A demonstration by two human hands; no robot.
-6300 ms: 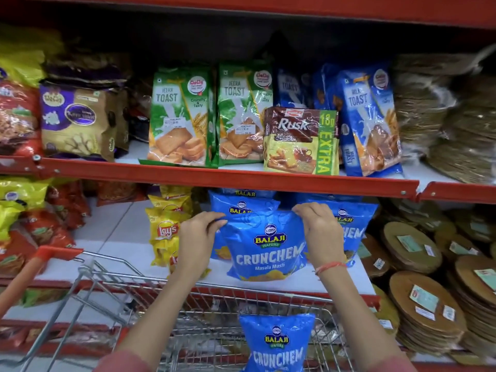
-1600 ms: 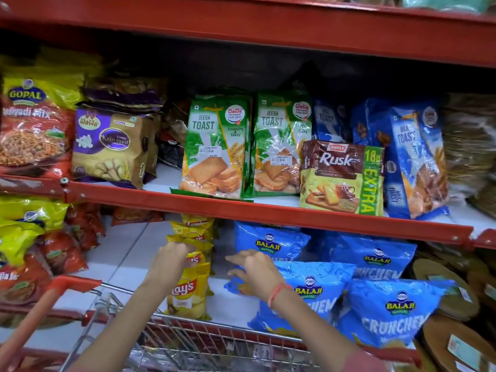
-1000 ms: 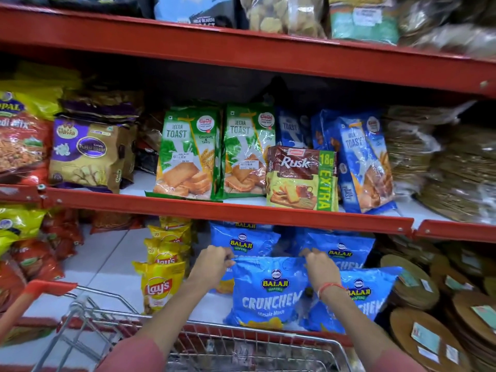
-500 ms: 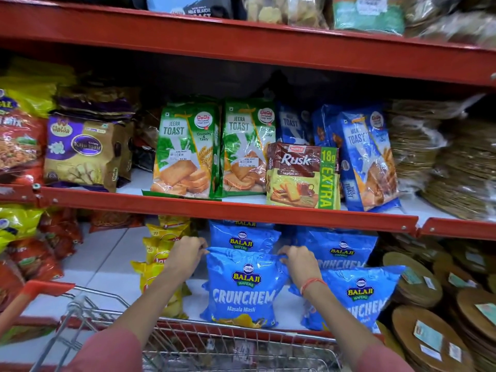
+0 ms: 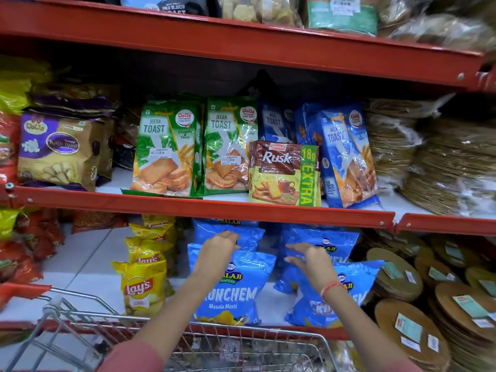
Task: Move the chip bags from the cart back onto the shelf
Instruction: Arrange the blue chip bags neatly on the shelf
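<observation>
From the head camera I see my left hand (image 5: 218, 249) spread loose over the top edge of the front blue Crunchem bag (image 5: 236, 288), which stands upright on the lower shelf (image 5: 88, 269) just behind the cart (image 5: 241, 350), fingers relaxed and gripping nothing. My right hand (image 5: 311, 260) hovers open just right of that bag, in front of the other blue bags (image 5: 330, 245), palm down and empty. A yellow Lay's bag (image 5: 141, 287) stands to the left.
</observation>
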